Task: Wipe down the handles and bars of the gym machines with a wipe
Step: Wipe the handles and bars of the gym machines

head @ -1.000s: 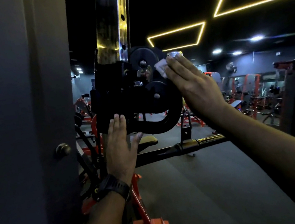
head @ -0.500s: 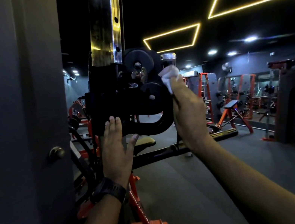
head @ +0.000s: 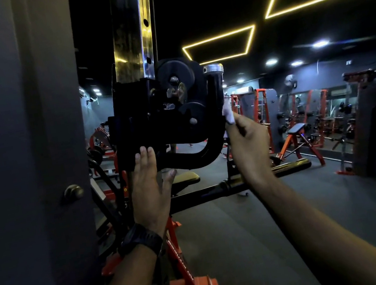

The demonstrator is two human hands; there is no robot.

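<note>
A black pulley carriage [head: 176, 109] sits on a shiny upright post [head: 133, 26] of a cable machine. A curved black handle [head: 216, 137] with a silver cap [head: 213, 68] wraps round its right side. My right hand [head: 248, 141] pinches a white wipe [head: 228, 113] against the right edge of that handle, about halfway down. My left hand [head: 148, 187], with a black watch on the wrist, rests flat with straight fingers on the carriage's lower left part.
A grey wall with a round knob [head: 73, 192] fills the left. A dark horizontal bar [head: 239, 183] runs below the carriage. An orange bench frame [head: 186, 268] stands underneath. More orange racks and a bench [head: 298, 133] stand further off on the grey floor.
My right hand has slid the wipe down from near the silver cap to the middle of the handle, closing its fingers on it. My left hand has stayed in place.
</note>
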